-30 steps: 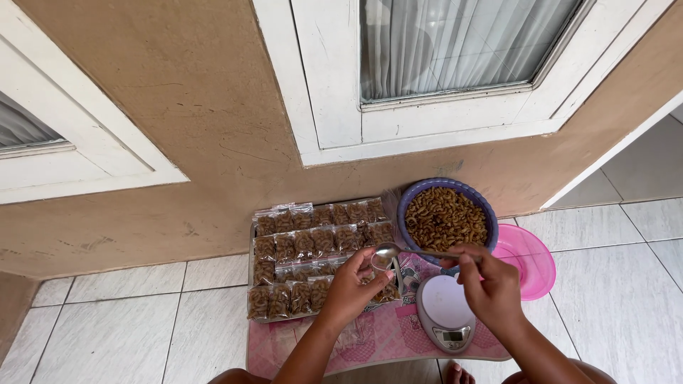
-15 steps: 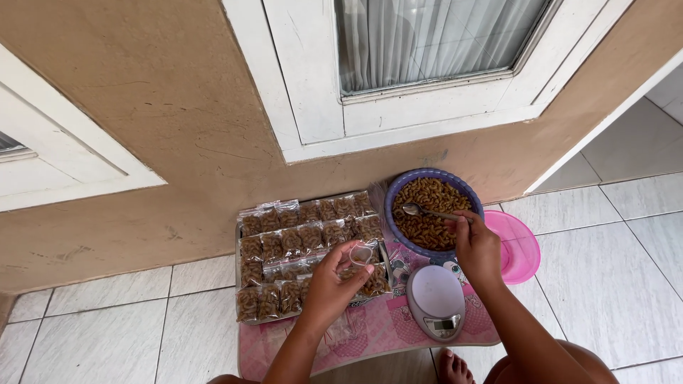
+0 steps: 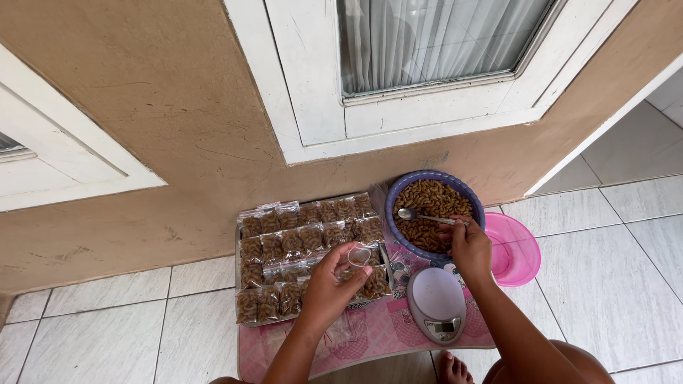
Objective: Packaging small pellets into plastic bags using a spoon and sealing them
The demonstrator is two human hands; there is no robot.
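Head view is looking down onto a low table with a pink patterned cloth (image 3: 384, 331), and I am taking the round blue-rimmed bowl of brown curled snacks (image 3: 432, 212) as my landmark. I am seeing my right hand (image 3: 469, 249) sitting at the near edge of that bowl, fingers closed around the handle of a slim metal spoon (image 3: 425, 216); the spoon's head is lying over the snacks, toward the bowl's left side. My left hand (image 3: 329, 288) is working just to the near left of the bowl, pinching a small clear plastic bag (image 3: 360, 254) held open between thumb and fingertips; I cannot tell whether anything is inside it. The two hands are staying apart, with the bowl's near-left rim between them.

Left of the bowl, a metal tray (image 3: 242, 284) is carrying rows of small clear packets filled with the same brown snacks (image 3: 299, 242). Directly on the near side of the bowl, a white round kitchen scale (image 3: 435, 302) is resting on the cloth. A pink plastic bowl (image 3: 516, 249) is sitting just to the right of the blue one, on the pale floor tiles (image 3: 605, 284).
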